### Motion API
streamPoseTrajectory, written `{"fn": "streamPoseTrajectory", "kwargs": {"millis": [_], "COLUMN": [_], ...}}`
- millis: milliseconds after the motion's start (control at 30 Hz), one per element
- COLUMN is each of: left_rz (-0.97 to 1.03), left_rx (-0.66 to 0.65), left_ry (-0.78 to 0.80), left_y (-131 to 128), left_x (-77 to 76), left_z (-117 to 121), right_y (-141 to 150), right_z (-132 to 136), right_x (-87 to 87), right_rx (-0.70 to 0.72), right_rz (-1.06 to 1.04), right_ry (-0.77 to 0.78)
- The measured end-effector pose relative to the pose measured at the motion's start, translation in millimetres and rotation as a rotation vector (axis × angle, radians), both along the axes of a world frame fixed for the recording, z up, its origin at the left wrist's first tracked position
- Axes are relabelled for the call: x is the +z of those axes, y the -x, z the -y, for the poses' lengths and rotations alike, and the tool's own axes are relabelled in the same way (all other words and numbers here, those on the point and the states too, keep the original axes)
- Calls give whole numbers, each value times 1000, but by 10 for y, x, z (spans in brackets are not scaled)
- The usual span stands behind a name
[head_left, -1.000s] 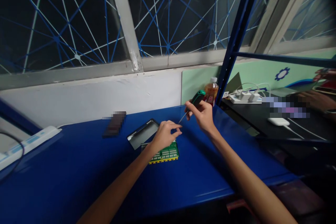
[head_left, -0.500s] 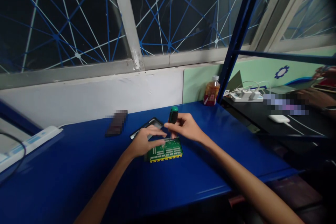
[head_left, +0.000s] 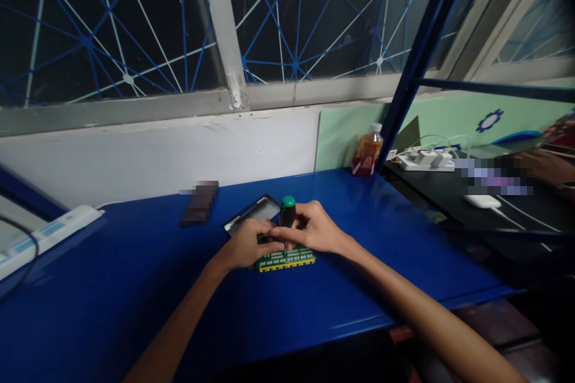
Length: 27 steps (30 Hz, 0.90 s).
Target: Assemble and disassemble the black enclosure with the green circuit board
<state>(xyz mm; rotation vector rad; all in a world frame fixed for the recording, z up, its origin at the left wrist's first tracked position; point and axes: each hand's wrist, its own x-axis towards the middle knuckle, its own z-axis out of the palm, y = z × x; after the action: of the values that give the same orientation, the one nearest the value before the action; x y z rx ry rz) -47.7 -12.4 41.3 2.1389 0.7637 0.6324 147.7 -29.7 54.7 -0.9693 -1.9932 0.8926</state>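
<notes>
A screwdriver (head_left: 287, 214) with a black handle and green end stands upright over a green circuit board (head_left: 291, 258) that has a yellow strip along its near edge. My right hand (head_left: 314, 228) is closed around the lower handle. Close against it, my left hand (head_left: 247, 245) curls its thumb and fingers around the screwdriver's shaft area, over the board's left part; what lies between them is hidden. Behind my left hand lies a black-rimmed cover (head_left: 251, 213) with a grey inside. The screwdriver's tip is too small to make out.
On the blue table (head_left: 135, 287) are a dark pixelated object (head_left: 200, 203) and, at left, a white power strip (head_left: 49, 236). A drink bottle (head_left: 367, 151) stands by the blue post. Another person's hand (head_left: 550, 161) is over the black desk at right.
My right hand has brought the screwdriver down and left from a slant to upright over the board. My left hand shifted left, spread its fingers, then closed in beside the screwdriver.
</notes>
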Motion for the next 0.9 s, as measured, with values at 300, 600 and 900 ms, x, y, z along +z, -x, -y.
{"fn": "streamPoseTrajectory", "kwargs": {"millis": [300,600,900], "left_rz": [-23,-32,-17], "left_rx": [12,29,-3], "left_ry": [8,37,68], "left_y": [-3,-30,-23], "left_x": [2,13,-12], "left_z": [7,42,27], "right_y": [-11,-47,-72], "right_z": [-5,-10,-18], "right_x": [13,9,23], "right_rx": [17,36,135], "right_rz": [19,18,20], "right_ry": [-6,-2,58]}}
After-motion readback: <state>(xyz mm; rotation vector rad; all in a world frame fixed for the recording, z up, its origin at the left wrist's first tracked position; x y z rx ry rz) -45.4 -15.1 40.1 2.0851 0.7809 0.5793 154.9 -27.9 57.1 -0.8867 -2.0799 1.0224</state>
